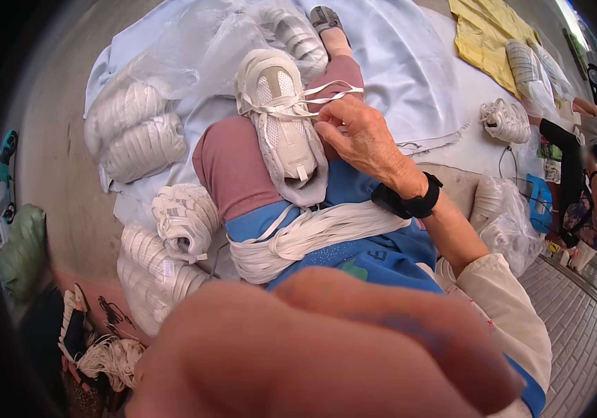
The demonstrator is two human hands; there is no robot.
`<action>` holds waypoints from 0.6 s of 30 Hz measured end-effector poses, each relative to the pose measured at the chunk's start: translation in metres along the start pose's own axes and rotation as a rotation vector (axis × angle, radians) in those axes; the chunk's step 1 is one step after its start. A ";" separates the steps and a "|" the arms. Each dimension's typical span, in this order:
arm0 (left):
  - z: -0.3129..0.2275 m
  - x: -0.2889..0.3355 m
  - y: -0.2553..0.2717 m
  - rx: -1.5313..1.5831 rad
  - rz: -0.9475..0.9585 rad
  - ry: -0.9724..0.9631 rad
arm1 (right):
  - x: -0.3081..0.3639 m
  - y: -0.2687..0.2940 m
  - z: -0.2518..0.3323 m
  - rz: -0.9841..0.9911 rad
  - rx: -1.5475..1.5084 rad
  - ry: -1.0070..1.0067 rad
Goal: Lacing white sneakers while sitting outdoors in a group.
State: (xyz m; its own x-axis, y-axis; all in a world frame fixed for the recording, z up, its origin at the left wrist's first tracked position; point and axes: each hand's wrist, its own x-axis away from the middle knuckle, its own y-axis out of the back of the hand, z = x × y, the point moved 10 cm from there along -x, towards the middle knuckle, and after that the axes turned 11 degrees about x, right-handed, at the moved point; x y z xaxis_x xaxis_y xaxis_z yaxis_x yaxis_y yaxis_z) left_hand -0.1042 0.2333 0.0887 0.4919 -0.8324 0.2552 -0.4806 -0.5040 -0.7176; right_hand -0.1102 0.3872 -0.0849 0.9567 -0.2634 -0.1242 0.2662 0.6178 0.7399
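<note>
— Right hand (364, 137): spread or pinching?

— Half curled, with thumb and forefinger near each other beside the white laces (283, 106). Impossible to tell whether pinching one.

— And the left hand (291, 352)?

— Large and blurred, close to the camera; no telling the grip.

— Where to look for the pale shoe (288, 139)?

— On the lap, with opening toward the body.

— Around it?

— Bunched white cords (326, 228) across the blue garment (403, 249); at left, another shoe (185, 217) and plastic-wrapped bundles (146, 148).
</note>
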 end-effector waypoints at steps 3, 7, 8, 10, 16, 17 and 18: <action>0.013 -0.001 0.017 0.034 -0.120 0.050 | -0.004 -0.013 0.024 -0.002 0.040 0.067; 0.064 -0.021 0.105 -0.101 -0.265 0.093 | -0.010 -0.014 0.020 -0.025 0.243 0.106; 0.072 -0.019 0.125 -0.175 -0.326 0.104 | -0.013 -0.017 0.023 -0.025 0.229 0.112; 0.083 -0.022 0.153 -0.157 -0.371 0.118 | -0.018 -0.019 0.029 -0.056 0.237 0.157; 0.100 -0.043 0.183 -0.143 -0.430 0.163 | -0.028 -0.037 0.035 0.016 0.299 0.171; 0.105 -0.047 0.183 -0.115 -0.420 0.175 | -0.029 -0.036 0.034 0.009 0.297 0.175; 0.106 -0.050 0.184 -0.104 -0.438 0.166 | -0.031 -0.039 0.035 0.074 0.306 0.182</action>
State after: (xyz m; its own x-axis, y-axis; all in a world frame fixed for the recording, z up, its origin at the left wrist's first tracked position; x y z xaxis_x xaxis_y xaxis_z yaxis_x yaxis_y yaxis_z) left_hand -0.1398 0.2066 -0.1249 0.5458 -0.5577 0.6253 -0.3285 -0.8290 -0.4526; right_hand -0.1544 0.3449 -0.0869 0.9846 -0.0729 -0.1586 0.1744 0.3728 0.9114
